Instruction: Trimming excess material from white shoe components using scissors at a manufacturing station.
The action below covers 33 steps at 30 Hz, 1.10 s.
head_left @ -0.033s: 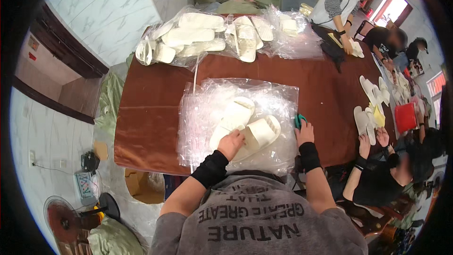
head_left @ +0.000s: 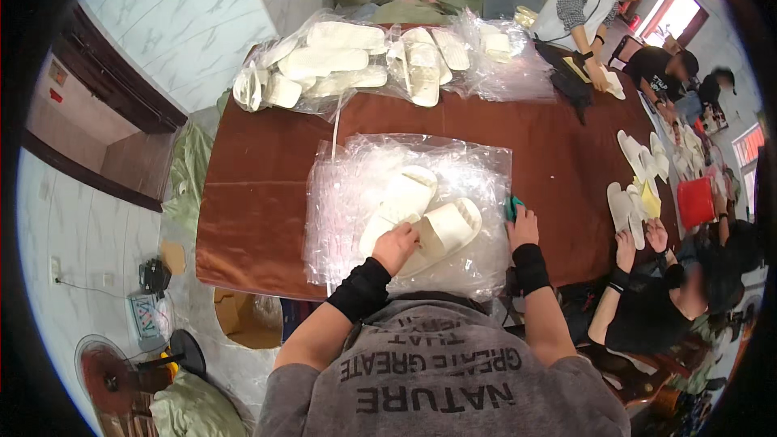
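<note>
Two cream slide slippers lie side by side on a stack of clear plastic bags [head_left: 330, 210] near the table's front edge. My left hand [head_left: 396, 248] has its fingers closed at the strap area of the left slipper [head_left: 411, 190]. Touching those fingertips is the right slipper [head_left: 451, 228], its strap facing up. My right hand [head_left: 523, 227] rests just right of the bags, its fingers closed around a small green tool [head_left: 513, 205]. Most of that tool is hidden, so its exact kind cannot be made out.
Bagged slippers [head_left: 324, 63] line the far side of the brown-covered table [head_left: 259, 194]. At right, a co-worker's hands [head_left: 639, 247] handle white slippers [head_left: 627, 212] near a red container [head_left: 695, 201]. Another person [head_left: 583, 12] works at the far right corner. A cardboard box [head_left: 243, 320] stands below.
The green tool in my right hand has turned slightly. Both hands and the slippers stay in almost the same places.
</note>
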Each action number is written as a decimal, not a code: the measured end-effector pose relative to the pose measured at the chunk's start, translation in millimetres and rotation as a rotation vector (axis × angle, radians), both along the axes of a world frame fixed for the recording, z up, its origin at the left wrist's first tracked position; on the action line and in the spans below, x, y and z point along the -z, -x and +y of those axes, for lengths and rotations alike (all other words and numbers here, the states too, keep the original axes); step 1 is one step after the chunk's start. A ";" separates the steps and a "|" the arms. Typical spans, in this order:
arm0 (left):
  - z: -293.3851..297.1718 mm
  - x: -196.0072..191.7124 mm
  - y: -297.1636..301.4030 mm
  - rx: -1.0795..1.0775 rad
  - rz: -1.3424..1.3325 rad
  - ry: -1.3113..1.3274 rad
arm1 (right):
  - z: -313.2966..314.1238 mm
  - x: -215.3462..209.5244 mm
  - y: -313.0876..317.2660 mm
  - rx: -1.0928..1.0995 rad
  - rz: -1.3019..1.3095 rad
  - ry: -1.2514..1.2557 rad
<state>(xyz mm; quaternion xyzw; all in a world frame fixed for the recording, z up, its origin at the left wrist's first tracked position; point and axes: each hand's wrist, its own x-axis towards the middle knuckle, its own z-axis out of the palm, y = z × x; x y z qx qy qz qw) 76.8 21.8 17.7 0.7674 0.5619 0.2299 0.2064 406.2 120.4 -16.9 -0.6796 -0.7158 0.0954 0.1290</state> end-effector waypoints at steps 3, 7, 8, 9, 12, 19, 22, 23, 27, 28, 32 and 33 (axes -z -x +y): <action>-3.6 -12.8 4.2 -0.084 -0.142 -0.083 | 6.3 2.8 -7.3 0.038 -0.041 0.105; -2.6 -27.5 12.4 -0.334 -0.523 0.026 | 21.6 2.6 -26.8 0.067 -0.031 0.167; -0.2 -26.0 13.7 -0.331 -0.522 0.025 | 23.8 1.6 -36.5 0.069 -0.029 0.165; -1.0 -22.6 17.4 -0.359 -0.590 0.079 | 25.8 -3.5 -42.6 0.164 0.472 0.290; -0.7 -21.7 20.1 -0.399 -0.699 0.159 | 8.6 -36.9 -21.7 0.268 1.263 0.317; 1.3 -17.7 20.6 -0.399 -0.636 0.062 | -41.6 -125.6 47.0 -0.376 1.202 0.892; -1.2 -44.6 14.1 -0.156 -0.092 -0.075 | -54.2 -116.8 61.0 -0.507 1.185 1.056; -1.1 -40.6 11.1 -0.148 -0.092 -0.074 | -56.0 -112.0 61.9 -0.498 1.134 1.139; -11.9 -23.0 10.1 -0.068 0.115 -0.135 | -63.2 -95.5 71.2 -0.503 1.079 1.293; -11.2 -22.0 10.5 -0.096 0.098 -0.102 | -62.5 -92.1 70.7 -0.524 1.076 1.322; -1.8 -34.2 19.8 -0.189 -0.390 -0.010 | -67.3 -85.0 72.7 -0.575 1.054 1.330; -0.2 -36.8 21.5 -0.189 -0.435 0.010 | -66.9 -82.4 77.7 -0.545 1.050 1.377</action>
